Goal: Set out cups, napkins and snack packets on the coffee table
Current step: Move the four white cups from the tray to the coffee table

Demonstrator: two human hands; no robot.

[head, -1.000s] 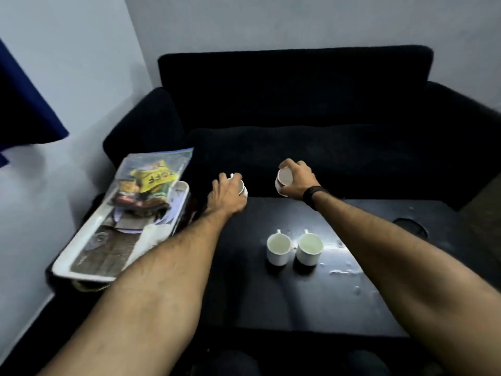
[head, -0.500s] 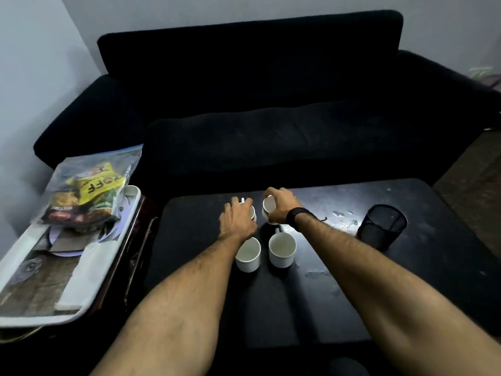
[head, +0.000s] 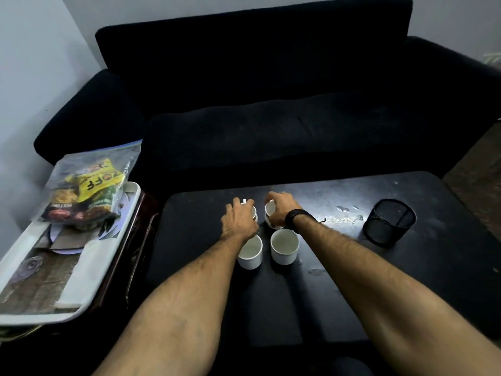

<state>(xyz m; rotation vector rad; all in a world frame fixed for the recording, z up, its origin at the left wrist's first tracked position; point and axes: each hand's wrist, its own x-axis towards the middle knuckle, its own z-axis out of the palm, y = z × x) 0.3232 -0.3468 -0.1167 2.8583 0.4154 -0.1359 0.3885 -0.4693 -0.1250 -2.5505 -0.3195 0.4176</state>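
Two white cups (head: 250, 252) (head: 284, 246) stand side by side near the middle of the black coffee table (head: 339, 294). Just behind them my left hand (head: 238, 221) grips a third white cup (head: 254, 213), mostly hidden under my fingers. My right hand (head: 280, 210), with a black wristband, holds a fourth white cup (head: 270, 210) tilted on its side, low over the table. A clear bag of snack packets (head: 86, 191) lies on a white tray (head: 89, 267) to the left, with a folded white napkin (head: 81, 278) on the tray.
A black mesh pen holder (head: 389, 222) stands on the table's right part. A black sofa (head: 271, 104) runs along the far side of the table. The tray rests on a dark side stand (head: 141, 240) by the table's left edge.
Both hands have brought their cups down from above the sofa edge to the table, right behind the two standing cups. The view has swung right, showing the mesh holder.
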